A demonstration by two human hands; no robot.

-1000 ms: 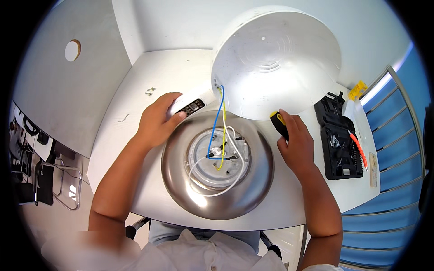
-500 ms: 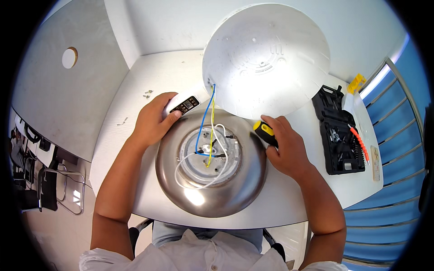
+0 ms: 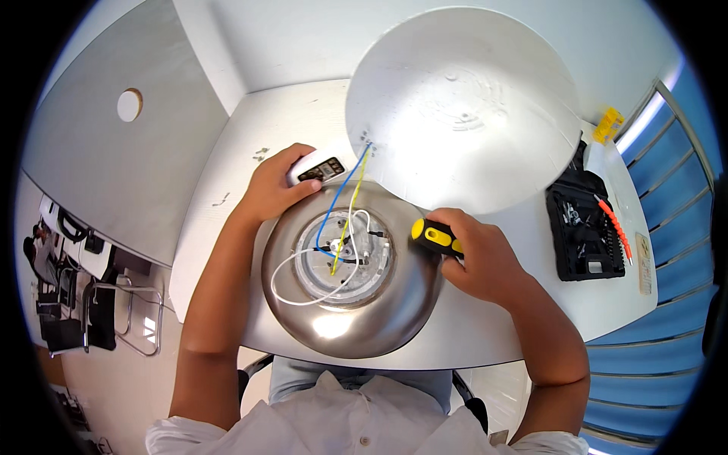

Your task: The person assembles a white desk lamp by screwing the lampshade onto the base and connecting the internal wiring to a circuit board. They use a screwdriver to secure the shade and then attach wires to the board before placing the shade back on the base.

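Note:
A brushed-metal bowl [image 3: 326, 334] lies upside down before me, a round heating plate with wire terminals [image 3: 356, 284] on top. Blue [image 3: 331, 205], yellow-green [image 3: 358, 189] and white wires run from it; the blue and yellow-green ones reach a large white round shell [image 3: 455, 152] tilted up behind. My left hand [image 3: 277, 182] is closed on a white grip with a dark control panel [image 3: 321, 170], beside the shell's edge. In my closed right hand [image 3: 478, 254] is a screwdriver with a black-and-yellow handle [image 3: 437, 236], over the bowl's right edge; its shaft is hidden.
An open black tool case [image 3: 584, 227] sits at the right, with an orange flexible shaft [image 3: 614, 227] across it. Small screws [image 3: 261, 154] lie at the table's left. A yellow object [image 3: 608, 125] stands far right, near a metal railing [image 3: 667, 220].
The view has shifted slightly. The white shell leans a little differently, its lower edge further right. My right hand has turned the screwdriver handle to lie more level.

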